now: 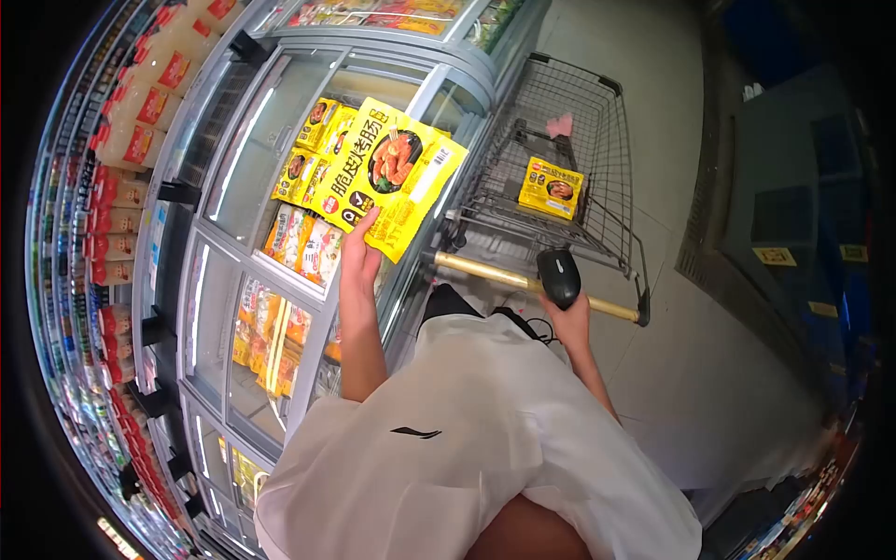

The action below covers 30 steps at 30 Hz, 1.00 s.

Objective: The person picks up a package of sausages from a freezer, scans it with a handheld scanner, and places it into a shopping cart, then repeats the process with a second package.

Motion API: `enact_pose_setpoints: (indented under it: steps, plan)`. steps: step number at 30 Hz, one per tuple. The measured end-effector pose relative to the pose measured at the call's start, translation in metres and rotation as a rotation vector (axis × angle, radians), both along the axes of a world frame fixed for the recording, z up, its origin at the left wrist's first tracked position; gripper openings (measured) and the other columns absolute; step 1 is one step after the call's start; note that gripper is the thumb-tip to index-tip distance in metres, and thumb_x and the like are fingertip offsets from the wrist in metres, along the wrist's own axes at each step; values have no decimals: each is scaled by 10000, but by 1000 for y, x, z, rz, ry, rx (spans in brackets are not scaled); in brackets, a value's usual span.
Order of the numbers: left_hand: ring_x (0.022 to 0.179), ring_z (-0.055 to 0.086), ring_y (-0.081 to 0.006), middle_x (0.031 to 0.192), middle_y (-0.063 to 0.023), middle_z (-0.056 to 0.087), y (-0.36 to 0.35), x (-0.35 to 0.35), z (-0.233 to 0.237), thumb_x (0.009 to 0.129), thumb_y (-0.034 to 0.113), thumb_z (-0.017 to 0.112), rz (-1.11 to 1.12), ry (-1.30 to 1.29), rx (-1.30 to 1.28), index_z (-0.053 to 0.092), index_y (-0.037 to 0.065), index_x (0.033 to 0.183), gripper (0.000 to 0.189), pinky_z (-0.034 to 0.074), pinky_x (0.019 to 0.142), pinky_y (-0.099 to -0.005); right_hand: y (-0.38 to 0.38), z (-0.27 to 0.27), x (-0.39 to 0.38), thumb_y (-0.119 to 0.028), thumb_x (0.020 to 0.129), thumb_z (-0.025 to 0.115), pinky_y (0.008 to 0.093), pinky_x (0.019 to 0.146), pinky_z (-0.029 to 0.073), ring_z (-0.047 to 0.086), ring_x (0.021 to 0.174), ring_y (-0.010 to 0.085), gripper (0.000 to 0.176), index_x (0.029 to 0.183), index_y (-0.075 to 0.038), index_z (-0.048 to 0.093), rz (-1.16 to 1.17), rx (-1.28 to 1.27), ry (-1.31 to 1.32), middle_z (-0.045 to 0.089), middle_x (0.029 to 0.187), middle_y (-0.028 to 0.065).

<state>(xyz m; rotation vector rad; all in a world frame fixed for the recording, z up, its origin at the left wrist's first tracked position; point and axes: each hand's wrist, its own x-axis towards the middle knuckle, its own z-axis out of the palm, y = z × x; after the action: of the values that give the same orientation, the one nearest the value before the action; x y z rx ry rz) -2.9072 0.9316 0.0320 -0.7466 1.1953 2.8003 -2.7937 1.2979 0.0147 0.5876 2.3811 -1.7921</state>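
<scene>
A large yellow sausage packet point(397, 168) is held up by its lower edge in my left hand point(359, 257), above the glass-topped freezer. Similar yellow packets point(313, 154) lie in the freezer behind it. My right hand point(567, 317) is closed around a black object shaped like a computer mouse point(560, 278), at the gold-coloured handle point(490, 271) of a wire shopping cart point(616, 121). Inside the cart lie another yellow packet point(552, 188) and a small pink item point(560, 125).
The freezer's metal frame point(315, 359) runs along the left, with more bagged food point(271, 327) under glass. Shelves of bottles with red labels point(140, 140) stand beyond it. Dark bins or cabinets point(803, 205) are at the right, past the tiled floor point(644, 56).
</scene>
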Motion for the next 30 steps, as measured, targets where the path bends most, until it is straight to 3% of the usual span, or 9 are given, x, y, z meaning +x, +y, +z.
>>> enact_pose_setpoints:
  steps: [1, 3, 6, 11, 13, 14, 15, 17, 30]
  plan:
    - [1083, 645, -248, 1206, -116, 640, 16, 3, 12, 866, -15, 662, -17, 3, -94, 504, 8, 1307, 469, 528, 942, -379, 9, 9, 3, -147, 744, 815, 347, 790, 509, 653, 840, 220, 483, 1141, 3, 585, -19, -90, 14, 680, 952, 144]
    - [1066, 652, -240, 1182, -129, 647, 53, 4, 24, 842, -39, 673, -123, 53, -155, 523, 0, 1267, 452, 544, 911, -366, 44, -4, 15, -136, 755, 814, 338, 813, 508, 651, 885, 216, 508, 1174, -3, 560, 45, 42, 137, 675, 977, 135]
    - [1030, 668, -239, 1161, -133, 659, 113, 1, 33, 824, -60, 681, -250, 103, -248, 540, -17, 1241, 442, 549, 893, -353, 78, 40, 26, -150, 782, 809, 341, 851, 501, 648, 946, 212, 554, 1225, -8, 508, 40, -75, 205, 665, 1053, 143]
    - [1014, 672, -230, 1149, -129, 668, 177, -4, 29, 802, -58, 695, -464, 150, -245, 564, -14, 1221, 441, 549, 892, -350, 109, 61, 43, -179, 810, 796, 345, 872, 496, 652, 991, 229, 626, 1297, -20, 435, 34, -169, 387, 653, 1106, 165]
    - [1017, 670, -228, 1146, -129, 668, 202, -3, 33, 797, -63, 694, -513, 151, -248, 565, -15, 1220, 445, 548, 890, -350, 115, 80, 50, -75, 824, 767, 272, 649, 531, 625, 798, 128, 654, 1368, -33, 408, 73, -105, 268, 642, 1067, 88]
    - [1017, 670, -228, 1146, -129, 668, 211, -1, 36, 797, -63, 694, -537, 150, -247, 565, -15, 1220, 445, 548, 890, -350, 113, 77, 53, -79, 829, 761, 273, 550, 502, 595, 694, 109, 672, 1387, -47, 388, 24, -46, 413, 648, 1022, 81]
    - [1010, 672, -227, 1140, -130, 670, 215, -1, 39, 795, -66, 694, -542, 116, -262, 568, -16, 1214, 440, 550, 885, -349, 109, 81, 55, -79, 829, 761, 273, 550, 502, 595, 694, 109, 672, 1387, -47, 388, 5, -38, 410, 648, 1022, 81]
    - [1003, 674, -226, 1133, -130, 672, 230, -2, 37, 793, -69, 693, -561, 85, -286, 572, -17, 1208, 435, 551, 881, -349, 112, 80, 61, -195, 827, 779, 368, 904, 486, 639, 1063, 274, 694, 1368, -29, 377, -67, -111, 222, 630, 1183, 171]
    - [986, 681, -247, 1117, -137, 671, 247, 0, 33, 786, -70, 688, -610, 45, -328, 568, -18, 1202, 435, 568, 864, -366, 127, 64, 53, -210, 827, 776, 389, 946, 479, 627, 1125, 315, 728, 1392, -29, 353, -105, -76, 269, 617, 1208, 209]
